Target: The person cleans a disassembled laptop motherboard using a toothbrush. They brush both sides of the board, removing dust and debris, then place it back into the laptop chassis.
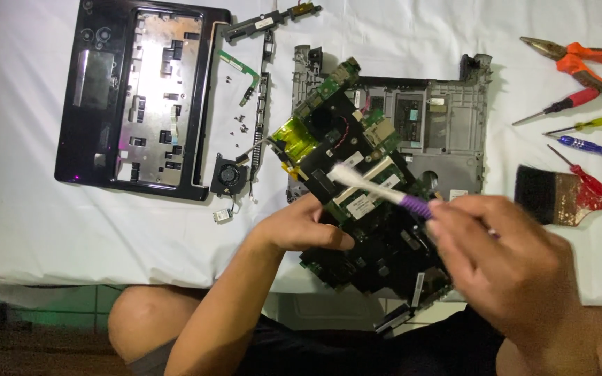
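So we've got the left hand (308,226) gripping the motherboard (357,202) by its left edge, holding it tilted up above the front of the table (29,209), which has a white cloth over it. The right hand (506,261) is closed around a toothbrush (377,186) with a purple-and-white handle, and the bristle end sits on the middle of the board, right by the memory slot area. The right hand is blurry, so we can't really tell how the fingers sit on the handle.

Behind the board lies the grey bottom case (447,132), mostly stripped. Off to the left there's the black palmrest frame (141,97), with a small cooling fan (228,174) just beside its lower right corner and a few loose screws (238,125) scattered near a hinge strip (266,90). On the right side we've laid out orange-handled pliers (580,61), four screwdrivers (587,125) in red, yellow and blue, and a paint-stained paintbrush (559,196) near the right hand.
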